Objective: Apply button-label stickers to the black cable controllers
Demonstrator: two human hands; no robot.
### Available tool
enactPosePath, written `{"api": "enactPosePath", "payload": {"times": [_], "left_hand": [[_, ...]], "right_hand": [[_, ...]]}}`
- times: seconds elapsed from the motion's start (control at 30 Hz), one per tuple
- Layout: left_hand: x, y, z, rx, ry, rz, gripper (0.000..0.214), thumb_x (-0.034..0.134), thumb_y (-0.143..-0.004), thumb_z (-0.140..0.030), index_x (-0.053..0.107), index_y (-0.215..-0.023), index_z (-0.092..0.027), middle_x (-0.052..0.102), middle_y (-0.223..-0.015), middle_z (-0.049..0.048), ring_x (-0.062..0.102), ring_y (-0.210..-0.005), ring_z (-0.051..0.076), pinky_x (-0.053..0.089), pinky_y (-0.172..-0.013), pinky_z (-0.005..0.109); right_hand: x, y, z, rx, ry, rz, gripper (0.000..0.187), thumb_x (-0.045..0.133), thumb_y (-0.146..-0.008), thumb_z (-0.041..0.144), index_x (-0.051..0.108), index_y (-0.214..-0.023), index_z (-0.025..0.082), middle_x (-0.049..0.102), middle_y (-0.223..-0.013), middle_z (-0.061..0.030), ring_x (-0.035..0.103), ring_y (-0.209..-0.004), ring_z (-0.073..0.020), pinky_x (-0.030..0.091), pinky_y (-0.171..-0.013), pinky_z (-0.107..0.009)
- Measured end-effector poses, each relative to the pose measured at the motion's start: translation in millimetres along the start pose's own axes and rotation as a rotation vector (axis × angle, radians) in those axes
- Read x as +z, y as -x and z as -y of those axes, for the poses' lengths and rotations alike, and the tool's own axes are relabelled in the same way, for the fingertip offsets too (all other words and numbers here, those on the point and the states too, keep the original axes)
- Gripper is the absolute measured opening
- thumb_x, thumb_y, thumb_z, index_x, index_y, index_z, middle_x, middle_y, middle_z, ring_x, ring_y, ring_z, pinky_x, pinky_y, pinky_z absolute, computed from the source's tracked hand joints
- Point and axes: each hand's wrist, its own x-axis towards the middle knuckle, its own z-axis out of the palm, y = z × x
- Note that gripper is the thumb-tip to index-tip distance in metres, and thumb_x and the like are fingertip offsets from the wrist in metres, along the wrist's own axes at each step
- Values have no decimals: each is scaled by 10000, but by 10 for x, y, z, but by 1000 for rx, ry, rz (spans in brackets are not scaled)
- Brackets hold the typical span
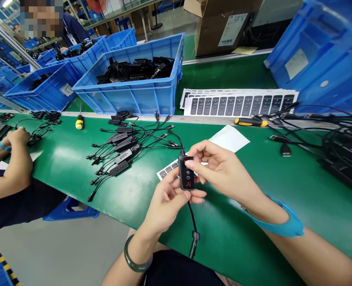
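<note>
My left hand [166, 200] grips a small black inline controller [186, 174] with round buttons and a cable running out of both ends, held upright above the green table [253, 222]. My right hand [216, 165] pinches the controller's top end between thumb and fingertips, pressing on its face. One cable end with a plug [193, 244] hangs down over the table's near edge. Under my hands lies a sheet of button stickers [167, 170], partly hidden.
Several finished controllers with cables [124, 149] lie left of my hands. Blue bins [134, 93] of black parts stand behind. Sticker sheets [238, 104], two screwdrivers [250, 122] [79, 121], white paper [229, 138] and tangled cables [327, 131] lie at right. A co-worker's arm [13, 159] rests at left.
</note>
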Motion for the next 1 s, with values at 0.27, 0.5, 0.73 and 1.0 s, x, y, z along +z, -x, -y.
{"api": "enactPosePath", "payload": {"times": [0.27,0.5,0.73,1.0], "left_hand": [[-27,16,28,10,10,1,486,706,-832,-169,540,-1289,-190,702,-1047,63,728,-882,195,585,-798,308],[-36,13,44,10,10,0,493,706,-829,-176,545,-1295,-199,698,-1045,69,727,-889,213,583,-801,330],[-30,5,52,29,43,26,449,683,-846,-136,571,-1274,-213,700,-1033,55,729,-880,185,583,-795,290],[-32,2,42,20,38,22,434,680,-851,-135,580,-1265,-222,700,-1015,40,726,-878,170,586,-796,276]], "right_hand": [[17,-2,9,-4,-14,31,191,682,-831,343,568,-884,198,526,-708,35,500,-495,-65,449,-426,-183],[20,-7,-18,-7,-22,34,170,677,-836,313,571,-892,193,528,-711,39,497,-483,-57,449,-426,-178],[10,-2,-14,-16,-19,41,129,664,-840,268,572,-894,195,509,-711,46,504,-493,-57,459,-439,-174],[18,-13,-32,-15,-8,32,117,658,-838,247,575,-900,193,511,-715,44,509,-494,-57,465,-441,-174]]}}
